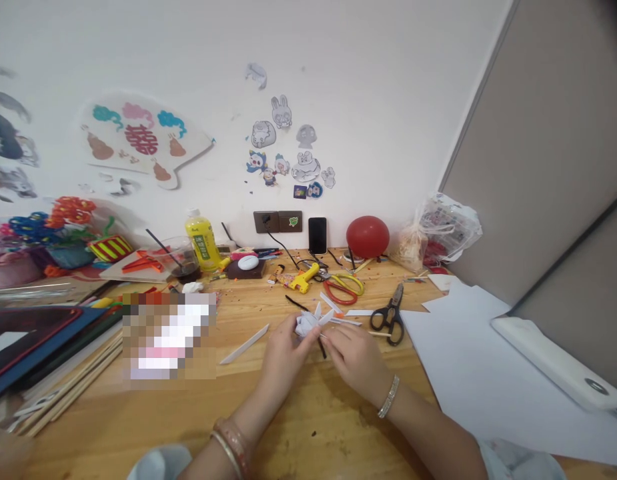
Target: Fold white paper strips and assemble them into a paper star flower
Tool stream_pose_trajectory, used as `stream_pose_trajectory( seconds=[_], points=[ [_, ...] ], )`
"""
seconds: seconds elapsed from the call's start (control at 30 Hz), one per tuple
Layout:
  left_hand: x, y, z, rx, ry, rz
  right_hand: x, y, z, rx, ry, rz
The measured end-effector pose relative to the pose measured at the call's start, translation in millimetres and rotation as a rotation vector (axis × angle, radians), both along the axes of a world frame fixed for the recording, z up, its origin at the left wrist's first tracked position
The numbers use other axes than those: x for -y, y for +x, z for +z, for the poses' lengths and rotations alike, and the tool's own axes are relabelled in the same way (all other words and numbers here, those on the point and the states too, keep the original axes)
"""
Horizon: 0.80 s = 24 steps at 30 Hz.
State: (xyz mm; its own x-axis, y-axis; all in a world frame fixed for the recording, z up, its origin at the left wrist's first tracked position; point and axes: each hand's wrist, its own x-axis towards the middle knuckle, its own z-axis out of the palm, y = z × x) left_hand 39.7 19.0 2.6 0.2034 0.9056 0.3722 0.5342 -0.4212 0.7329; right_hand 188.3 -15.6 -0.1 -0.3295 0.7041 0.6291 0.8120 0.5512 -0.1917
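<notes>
Near the middle of the wooden table [258, 407], my left hand [287, 347] is closed round a folded white paper piece [307, 323] with pointed strips standing up. My right hand [355, 353] meets it from the right, its thumb and fingers pinched at the paper's lower right edge; what exactly lies between those fingertips is too small to tell. White paper strips [355, 313] lie just behind the hands. A loose strip [245, 345] rests left of my left hand. Black-handled scissors [391, 317] lie right of the paper strips.
A yellow glue gun [304, 278], red-and-yellow-handled scissors [344, 288], a phone [317, 235], a red balloon [368, 237] and a yellow bottle [203, 240] stand or lie toward the wall. White sheets [468, 360] cover the right side; wooden sticks [83, 380] lie at left.
</notes>
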Motion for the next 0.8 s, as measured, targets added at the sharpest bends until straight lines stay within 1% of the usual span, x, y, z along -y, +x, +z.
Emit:
stream_pose_trajectory(
  seconds=[0.1,0.2,0.27,0.33,0.37,0.47,0.57,0.67,0.73,0.8],
  points=[
    [-1,0,-1.3,0.01,-0.002,-0.023,-1,2,1.5,0.016,-0.003,0.017],
    [-1,0,-3.2,-0.035,0.013,0.016,-2,4,0.6,0.054,-0.004,0.037],
    [-1,0,-3.8,-0.082,0.03,0.052,-3,3,-0.9,0.052,-0.016,0.04],
    [0,0,-3.5,-0.103,0.03,0.061,-3,3,-1.9,0.031,-0.031,0.048],
    [0,-1,-2.9,-0.09,0.023,0.045,-3,3,-1.8,0.011,-0.043,0.051],
    [-2,-5,-0.1,0.018,-0.02,-0.068,-6,7,1.4,-0.072,-0.113,0.075],
    [-6,-12,5.0,0.075,-0.073,-0.148,-11,15,6.3,-0.084,-0.199,0.153],
    [-7,-20,12.9,0.019,-0.072,-0.244,-15,23,8.2,-0.041,-0.238,0.224],
    [-7,-23,17.8,-0.037,-0.046,-0.33,-17,26,7.2,-0.042,-0.253,0.244],
    [-6,-24,20.1,-0.072,-0.031,-0.371,-18,27,4.9,-0.054,-0.273,0.254]
  ],
)
